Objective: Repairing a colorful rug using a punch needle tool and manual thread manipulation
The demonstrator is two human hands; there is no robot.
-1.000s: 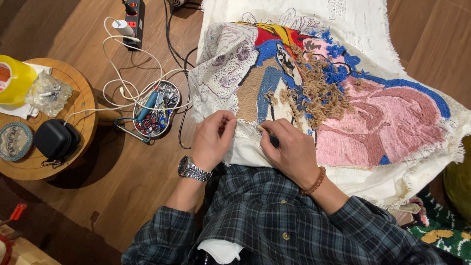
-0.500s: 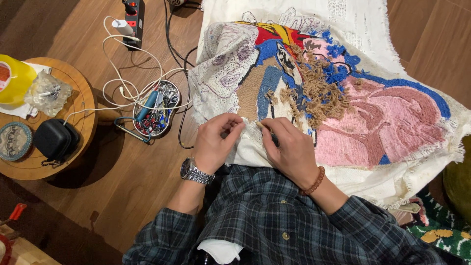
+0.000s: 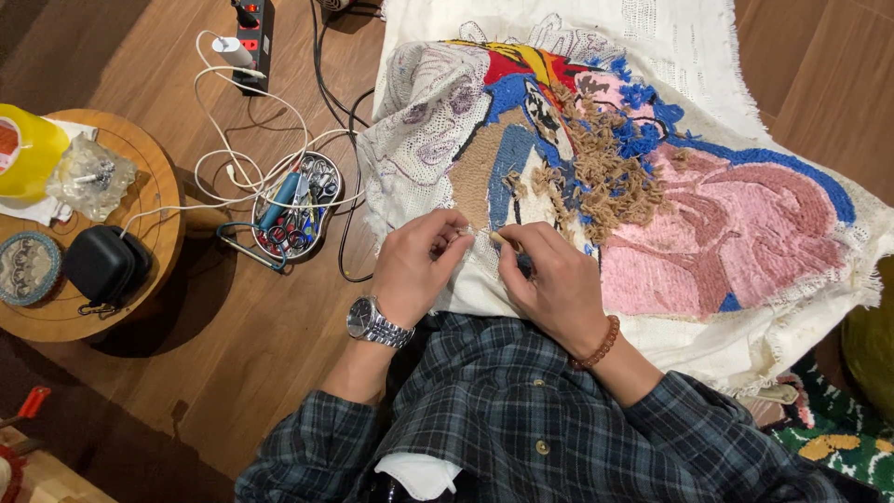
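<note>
The tufted cloth (image 3: 652, 186), worked in blue, pink, tan and red yarn on cream backing, lies spread over the floor and the person's lap, its bare near edge under both sets of fingers. Since a second ago the left hand (image 3: 419, 265) has slid rightward along that edge, so its fingertips now sit just beside those of the right hand (image 3: 549, 279), where before a gap lay between them. The left fingers are drawn together, pinching the cream fabric; the right fingers are closed on a small pale tool (image 3: 504, 241) whose tip points toward the left fingertips. Left of the left fingers, a shallow round tin (image 3: 300, 210) holds scissors, a blue pen-like tool and small metal bits, with white cables crossing it. Farther left, a round wooden stool (image 3: 154, 200) carries a black zip case (image 3: 102, 265).
</note>
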